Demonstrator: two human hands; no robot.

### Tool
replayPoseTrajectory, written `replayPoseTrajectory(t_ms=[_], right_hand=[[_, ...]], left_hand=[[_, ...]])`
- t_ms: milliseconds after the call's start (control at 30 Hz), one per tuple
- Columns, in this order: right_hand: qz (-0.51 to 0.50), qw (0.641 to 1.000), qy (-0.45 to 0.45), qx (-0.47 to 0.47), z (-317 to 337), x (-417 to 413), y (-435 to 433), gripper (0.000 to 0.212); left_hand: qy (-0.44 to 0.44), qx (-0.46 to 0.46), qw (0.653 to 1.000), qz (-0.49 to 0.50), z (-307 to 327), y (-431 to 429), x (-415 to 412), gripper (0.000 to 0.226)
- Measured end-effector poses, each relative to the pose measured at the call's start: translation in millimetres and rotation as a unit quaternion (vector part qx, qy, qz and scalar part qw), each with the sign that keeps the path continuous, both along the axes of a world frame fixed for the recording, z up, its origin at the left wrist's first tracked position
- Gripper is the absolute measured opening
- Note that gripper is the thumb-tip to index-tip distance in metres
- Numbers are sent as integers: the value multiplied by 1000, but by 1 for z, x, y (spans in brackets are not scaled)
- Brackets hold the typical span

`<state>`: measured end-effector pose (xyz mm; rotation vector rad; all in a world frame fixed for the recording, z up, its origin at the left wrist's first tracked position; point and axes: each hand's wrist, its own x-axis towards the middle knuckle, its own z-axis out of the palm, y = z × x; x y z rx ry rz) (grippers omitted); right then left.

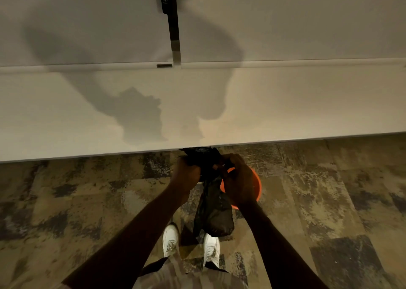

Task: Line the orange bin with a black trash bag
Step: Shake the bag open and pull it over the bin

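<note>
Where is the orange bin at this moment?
In the head view the orange bin stands on the carpet just right of centre, near the desk edge, mostly hidden behind the right hand and black trash bag.

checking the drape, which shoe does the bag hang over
The right shoe: the black trash bag overlaps its toe in this view, while the left shoe sits apart from it.

The thin black plastic trash bag (214,218) is in the middle of the frame, a bit below the centre. Its top is bunched up, with the left hand (186,174) and right hand (239,183) gripping it. The rest hangs down long and crumpled. The round orange plastic bin (258,185) is just right of the bag. It seems to stand upright, but it is mostly hidden.
</note>
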<state>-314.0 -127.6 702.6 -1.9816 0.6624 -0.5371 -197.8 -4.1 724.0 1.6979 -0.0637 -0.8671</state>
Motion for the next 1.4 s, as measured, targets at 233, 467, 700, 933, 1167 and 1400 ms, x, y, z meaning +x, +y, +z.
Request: replayPoseTrajectory(t_ms=[233,467,700,933,1167,1400], right_hand=[[1,999,-13,-43,3,0,-1,3],[4,998,-51,-46,7,-2,1,9],[-61,996,-43,43,0,-4,-2,8],[-23,997,-15,75,4,-6,-5,4],[-34,999,-2,22,4,-7,5,7],[-29,999,-46,3,9,-11,11,18]], left_hand=[[-1,10,1000,-1,3,-1,-2,22],[-25,17,1000,4,6,-1,-3,24],[-68,42,997,-4,9,0,0,39],[-86,27,994,-68,14,7,2,16],[-91,48,995,4,10,7,-11,13],[-184,86,979,-34,16,8,-12,12]])
